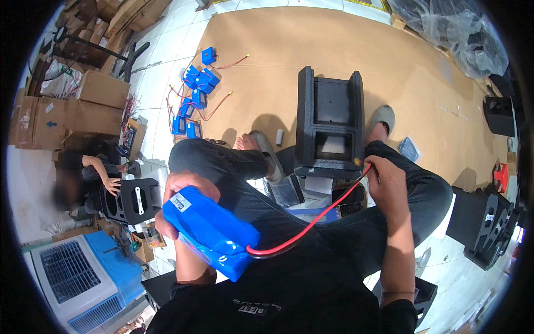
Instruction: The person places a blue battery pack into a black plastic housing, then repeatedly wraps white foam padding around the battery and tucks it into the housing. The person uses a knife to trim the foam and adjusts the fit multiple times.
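Observation:
My left hand [204, 185] is wrapped round a large blue shrink-wrapped battery pack [214, 234], with the thumb and fingers on opposite sides. A red and black cable [320, 216] leaves the pack's right end and curves up to my right hand [388, 186]. That hand is pinching the cable near its end, where a small yellow connector [357, 161] shows. Just left of the right hand, between my feet, stands a black box-shaped housing [305, 119] with two open compartments; the connector is over its near right corner.
Several smaller blue battery packs [206, 82] with leads lie on the cardboard sheet [256, 50] at upper left. A co-worker's hand [111, 185] rests on a black housing [130, 203] at left, near an air cooler [78, 273]. More black housings [478, 222] stand at right.

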`<control>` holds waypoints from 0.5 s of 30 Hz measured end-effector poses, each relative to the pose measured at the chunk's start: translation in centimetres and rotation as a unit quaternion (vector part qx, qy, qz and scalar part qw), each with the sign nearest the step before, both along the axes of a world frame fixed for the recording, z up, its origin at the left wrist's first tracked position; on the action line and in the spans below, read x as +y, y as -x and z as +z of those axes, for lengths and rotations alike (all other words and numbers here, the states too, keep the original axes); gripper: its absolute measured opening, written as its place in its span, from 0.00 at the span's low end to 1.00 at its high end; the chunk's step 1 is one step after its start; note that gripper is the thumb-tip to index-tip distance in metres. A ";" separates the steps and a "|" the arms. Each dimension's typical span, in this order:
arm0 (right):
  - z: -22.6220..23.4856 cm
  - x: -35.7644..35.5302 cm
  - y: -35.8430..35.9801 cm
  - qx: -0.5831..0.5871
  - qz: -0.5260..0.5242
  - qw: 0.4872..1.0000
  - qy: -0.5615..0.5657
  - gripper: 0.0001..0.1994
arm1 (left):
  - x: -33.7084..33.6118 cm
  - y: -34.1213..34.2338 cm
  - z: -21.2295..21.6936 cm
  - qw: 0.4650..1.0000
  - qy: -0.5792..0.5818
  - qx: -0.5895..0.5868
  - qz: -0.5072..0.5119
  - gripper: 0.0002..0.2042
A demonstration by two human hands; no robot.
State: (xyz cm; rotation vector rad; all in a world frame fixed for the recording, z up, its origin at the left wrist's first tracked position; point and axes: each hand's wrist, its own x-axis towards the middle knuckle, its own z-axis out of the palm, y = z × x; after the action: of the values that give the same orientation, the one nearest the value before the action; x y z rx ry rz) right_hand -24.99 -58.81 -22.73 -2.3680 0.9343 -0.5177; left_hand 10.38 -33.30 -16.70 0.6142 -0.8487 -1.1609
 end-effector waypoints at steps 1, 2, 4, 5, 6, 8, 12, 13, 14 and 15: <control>-1.0 0.3 -0.7 -0.017 -0.037 0.998 -0.053 0.06 | 0.0 0.2 -0.2 1.000 -0.006 -0.007 0.017 0.39; -1.9 0.4 -1.3 -0.036 -0.078 0.991 -0.105 0.06 | 0.0 0.4 -0.4 1.000 0.003 -0.017 0.026 0.38; -3.7 0.2 -2.4 -0.216 -0.201 0.863 -0.410 0.07 | -0.4 0.3 -1.2 0.999 0.014 -0.037 -0.010 0.36; -4.0 -0.2 -2.0 -0.309 -0.210 0.791 -0.485 0.08 | -0.6 0.2 -1.6 0.999 0.013 -0.041 -0.026 0.35; -4.3 -0.5 -1.8 -0.368 -0.249 0.698 -0.561 0.09 | -0.7 0.2 -1.9 0.994 -0.010 -0.096 -0.060 0.35; -4.5 -1.4 -1.2 -0.390 -0.250 0.667 -0.583 0.09 | -0.5 0.5 -2.4 0.972 -0.072 -0.198 -0.105 0.36; -5.8 -1.5 -1.7 -0.289 -0.215 0.737 -0.571 0.10 | 0.4 2.2 -2.8 0.905 -0.121 -0.351 -0.207 0.27; -6.5 -0.9 -2.1 -0.271 -0.216 0.748 -0.567 0.10 | 0.4 2.5 -2.9 0.903 -0.117 -0.351 -0.220 0.26; -7.3 -0.1 -2.6 -0.251 -0.233 0.752 -0.564 0.10 | 0.4 2.6 -2.9 0.914 -0.116 -0.325 -0.215 0.26; -8.2 0.6 -3.1 -0.238 -0.241 0.755 -0.561 0.10 | 0.4 2.8 -3.0 0.921 -0.118 -0.306 -0.209 0.27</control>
State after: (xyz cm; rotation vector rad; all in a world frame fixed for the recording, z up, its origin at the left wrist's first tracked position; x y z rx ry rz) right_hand -21.92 -58.17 -30.88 -0.8428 1.1369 -0.4933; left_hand 7.55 -32.95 -19.67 1.0622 -1.4343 -1.4984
